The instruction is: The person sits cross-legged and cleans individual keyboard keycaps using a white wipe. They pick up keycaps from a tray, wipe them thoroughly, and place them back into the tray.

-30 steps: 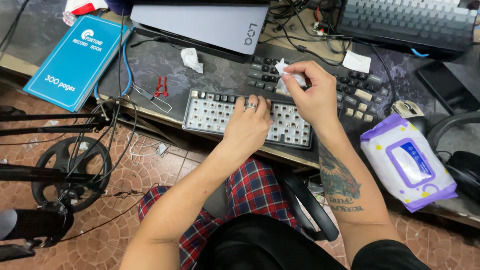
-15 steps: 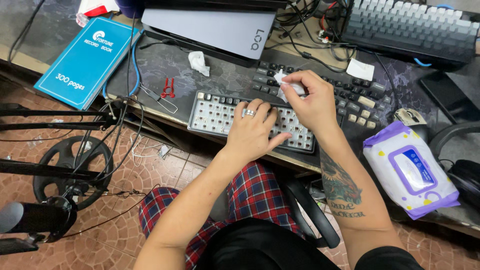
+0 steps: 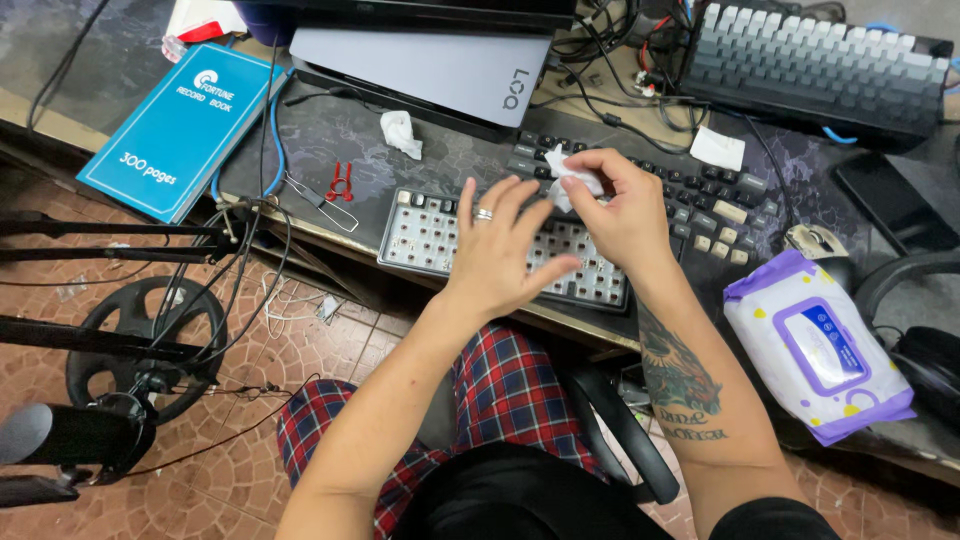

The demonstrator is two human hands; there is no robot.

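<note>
Cluttered worktop (image 3: 330, 130), frame centre: left hand (image 3: 497, 250) now lifted off stripped keyboard (image 3: 430, 232), fingers spread; right hand (image 3: 622, 212) fingers pinching white wipe (image 3: 568, 175), unchanged.

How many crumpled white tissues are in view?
3: one pinched in the right hand, a crumpled white tissue; one on the dark mat; a flatter one near the cables. Others may be hidden.

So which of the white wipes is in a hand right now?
The crumpled wipe pinched in the right hand. The wad beside the grey laptop and the flat one lie loose on the mat.
</note>
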